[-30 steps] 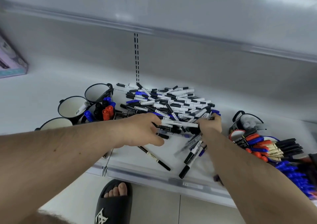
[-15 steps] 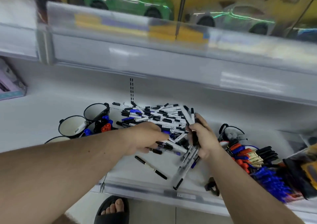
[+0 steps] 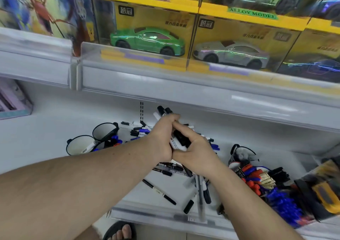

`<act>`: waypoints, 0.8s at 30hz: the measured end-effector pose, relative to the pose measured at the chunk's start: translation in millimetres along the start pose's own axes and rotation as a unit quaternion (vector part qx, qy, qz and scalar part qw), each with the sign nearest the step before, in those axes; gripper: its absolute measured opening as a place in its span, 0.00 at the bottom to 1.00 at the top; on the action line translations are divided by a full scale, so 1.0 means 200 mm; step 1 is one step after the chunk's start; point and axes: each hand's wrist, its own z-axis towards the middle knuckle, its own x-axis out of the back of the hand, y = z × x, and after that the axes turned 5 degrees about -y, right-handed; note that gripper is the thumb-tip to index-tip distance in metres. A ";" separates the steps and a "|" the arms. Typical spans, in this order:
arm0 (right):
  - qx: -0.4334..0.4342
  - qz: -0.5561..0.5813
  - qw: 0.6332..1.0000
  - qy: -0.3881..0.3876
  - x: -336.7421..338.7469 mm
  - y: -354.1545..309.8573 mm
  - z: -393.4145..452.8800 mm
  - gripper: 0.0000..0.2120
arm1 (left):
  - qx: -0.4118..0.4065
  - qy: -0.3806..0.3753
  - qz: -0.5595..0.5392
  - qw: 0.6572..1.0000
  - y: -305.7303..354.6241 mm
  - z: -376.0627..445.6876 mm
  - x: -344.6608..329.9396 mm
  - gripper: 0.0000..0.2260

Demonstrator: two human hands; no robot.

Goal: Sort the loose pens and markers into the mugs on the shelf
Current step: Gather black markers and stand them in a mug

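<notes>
A bundle of markers (image 3: 177,142) is held between both hands above the shelf (image 3: 55,129), black caps sticking out past the far side. Left hand (image 3: 161,138): fingers curled round the bundle from the left. Right hand (image 3: 196,152): fingers wrapped round it from the right; the 2 hands are pressed together at the heels. The loose marker pile (image 3: 139,130) is seen on the shelf behind and under the hands, with more pens (image 3: 159,191) scattered near the front edge. 2 black-rimmed mugs (image 3: 81,145) are placed at left, 1 with a marker inside. A bin of red and blue markers (image 3: 257,181) is seen at right. Boxed toy cars (image 3: 147,40) are stacked on the upper shelf.
</notes>
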 end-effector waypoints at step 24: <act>-0.223 0.351 0.869 0.269 0.28 -0.06 0.03 0.13 | 0.092 -0.108 0.448 0.883 -0.10 -0.13 0.07 0.08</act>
